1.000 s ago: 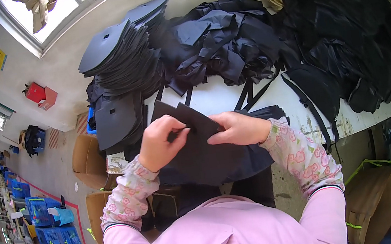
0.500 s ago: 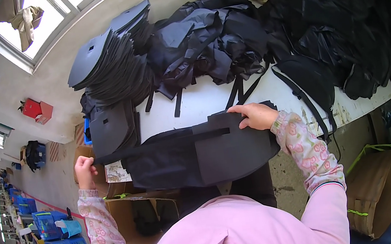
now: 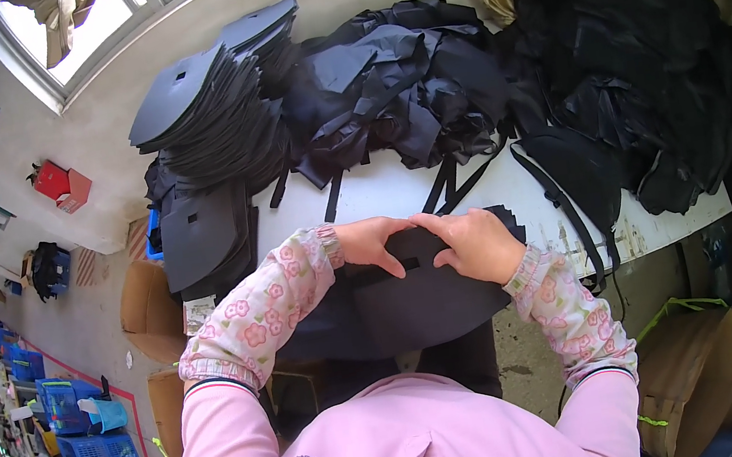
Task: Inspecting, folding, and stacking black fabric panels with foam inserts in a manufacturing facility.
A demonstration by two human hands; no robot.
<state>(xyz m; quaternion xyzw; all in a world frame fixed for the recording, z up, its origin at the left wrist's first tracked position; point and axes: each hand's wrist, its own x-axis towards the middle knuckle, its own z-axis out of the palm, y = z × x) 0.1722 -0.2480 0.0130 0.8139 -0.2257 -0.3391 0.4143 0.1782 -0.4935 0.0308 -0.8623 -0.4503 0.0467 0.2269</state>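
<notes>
A dark grey foam panel (image 3: 424, 309) with a small slot lies in front of me over black fabric (image 3: 311, 334), at the table's near edge. My left hand (image 3: 368, 241) reaches across to its far edge, fingers closed there and thumb over the panel's face. My right hand (image 3: 481, 245) grips the same edge from the right, its index fingertip meeting the left fingertips. Both thumbs point toward the slot. The fingers' undersides are hidden. The black strap is no longer distinguishable beneath my hands and sleeve.
Stacked grey foam panels (image 3: 194, 103) stand at the table's left. Crumpled black fabric (image 3: 402, 83) and a black heap (image 3: 629, 33) lie behind and right. A strapped black piece (image 3: 569, 172) hangs over the white table (image 3: 370, 190). Cardboard boxes (image 3: 695, 374) flank me below.
My left hand has let go of the black strap's left end and moved right to the panel's far edge. My right hand stays near that edge, slightly lower.
</notes>
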